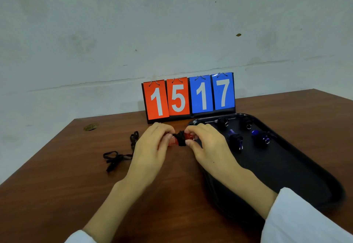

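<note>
A small red translucent piece [172,141] with a black cord [180,137] wound round its middle is held above the brown table [66,185]. My left hand [150,147] pinches its left end. My right hand [202,143] pinches the right end and the cord. Much of the red piece is hidden by my fingers.
A black tray [286,166] on the right holds several cord-wrapped pieces, two of them blue [236,139] [260,136]. Loose black cords [117,157] lie left of my hands. A flip scoreboard [189,96] reading 15 and 17 stands at the back against the wall.
</note>
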Demonstrator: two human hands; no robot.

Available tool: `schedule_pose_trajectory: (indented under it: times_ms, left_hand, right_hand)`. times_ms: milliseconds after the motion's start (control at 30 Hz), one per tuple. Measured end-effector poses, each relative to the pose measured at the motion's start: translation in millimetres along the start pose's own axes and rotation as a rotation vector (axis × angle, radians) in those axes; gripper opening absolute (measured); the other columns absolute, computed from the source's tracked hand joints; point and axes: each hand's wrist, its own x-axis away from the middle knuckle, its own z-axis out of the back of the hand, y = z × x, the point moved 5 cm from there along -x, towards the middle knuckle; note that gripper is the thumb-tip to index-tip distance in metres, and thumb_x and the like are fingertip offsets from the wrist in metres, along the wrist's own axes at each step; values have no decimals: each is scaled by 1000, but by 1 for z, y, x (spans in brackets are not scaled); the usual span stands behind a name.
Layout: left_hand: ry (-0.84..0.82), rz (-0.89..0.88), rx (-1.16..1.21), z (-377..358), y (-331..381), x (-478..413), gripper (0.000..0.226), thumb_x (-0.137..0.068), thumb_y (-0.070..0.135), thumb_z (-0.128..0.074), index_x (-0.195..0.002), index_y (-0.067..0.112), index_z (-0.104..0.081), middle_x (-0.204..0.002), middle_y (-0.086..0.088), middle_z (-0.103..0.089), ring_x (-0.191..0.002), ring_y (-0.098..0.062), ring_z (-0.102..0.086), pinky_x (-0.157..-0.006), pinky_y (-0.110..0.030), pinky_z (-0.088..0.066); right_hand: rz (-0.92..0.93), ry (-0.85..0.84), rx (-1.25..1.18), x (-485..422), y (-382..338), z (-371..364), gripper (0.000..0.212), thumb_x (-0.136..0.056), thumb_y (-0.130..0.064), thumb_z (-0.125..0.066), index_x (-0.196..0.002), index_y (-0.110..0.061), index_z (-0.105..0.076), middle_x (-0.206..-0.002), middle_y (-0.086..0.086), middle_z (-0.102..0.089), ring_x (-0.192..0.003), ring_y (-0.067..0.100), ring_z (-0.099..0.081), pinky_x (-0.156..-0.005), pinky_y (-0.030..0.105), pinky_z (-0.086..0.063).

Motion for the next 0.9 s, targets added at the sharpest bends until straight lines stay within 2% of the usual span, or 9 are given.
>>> schedule_pose_trajectory:
  times_ms: [67,133,233,333,467,600,667,767,900]
  left_hand:
    - [62,83,40,4,-2,1,19,-85,7,-63,-95,23,-66,-91,15,-61,-88,6,-56,-81,-9,-45]
    - [90,220,145,6,-5,1,22,-82,7,-67,-88,29,-66,-86,20,-63,-86,8,-58,-75,-4,-44]
    - [96,417,300,7,-10,0,20,-80,13,-70,-78,33,-67,-80,17,-67,-79,6,-60,-67,-5,-47]
    - [36,515,400,5,-14,-2,16,-79,10,-71,-79,27,-70,-82,10,-69,-77,-1,-63,-63,-7,-49]
    - [-24,515,435,5,-17,-3,23,-78,7,-72,-89,27,-68,-82,4,-70,-76,-5,-66,-67,-14,-52]
    - [-33,493,400,4,-18,-3,21,-79,8,-71,-81,29,-70,-82,14,-68,-76,9,-61,-67,-5,-47]
    - [-19,495,385,0,-18,0,23,-80,9,-70,-81,32,-70,-81,17,-68,-78,8,-61,-69,-7,-48]
    - [12,492,363,-10,-18,5,20,-82,11,-69,-89,29,-72,-86,17,-67,-83,-2,-64,-77,-16,-51]
    - [25,427,298,-17,-9,10,22,-81,10,-70,-99,23,-70,-89,17,-64,-82,6,-60,-75,-8,-49]
  right_hand:
    - [17,7,22,1,-1,0,23,-80,-12,-68,-104,-12,-65,-92,-1,-63,-83,8,-51,-76,19,-42]
    - [57,24,66,1,-3,1,24,-79,-11,-70,-102,-11,-65,-91,0,-64,-84,13,-56,-77,23,-45]
    - [123,56,145,3,-8,2,26,-76,-10,-73,-100,-10,-65,-90,0,-65,-85,14,-57,-83,20,-43]
    - [161,61,168,4,-10,0,27,-75,-9,-73,-100,-8,-65,-90,2,-66,-83,17,-58,-79,21,-44]
    - [169,31,151,4,-9,-2,25,-76,-11,-70,-100,-9,-65,-88,2,-65,-81,17,-57,-77,20,-43]
    - [130,34,151,4,-7,-1,26,-76,-11,-73,-100,-11,-65,-88,0,-65,-82,14,-56,-77,17,-41]
    - [122,34,165,4,-7,-2,27,-75,-12,-74,-100,-11,-65,-88,0,-65,-82,14,-56,-77,17,-41]
    - [123,37,183,6,-7,-4,28,-72,-11,-76,-98,-9,-66,-87,2,-66,-80,18,-58,-73,24,-48]
    - [76,52,189,6,-3,-5,29,-68,-7,-79,-95,-6,-67,-84,5,-67,-78,23,-62,-68,32,-53]
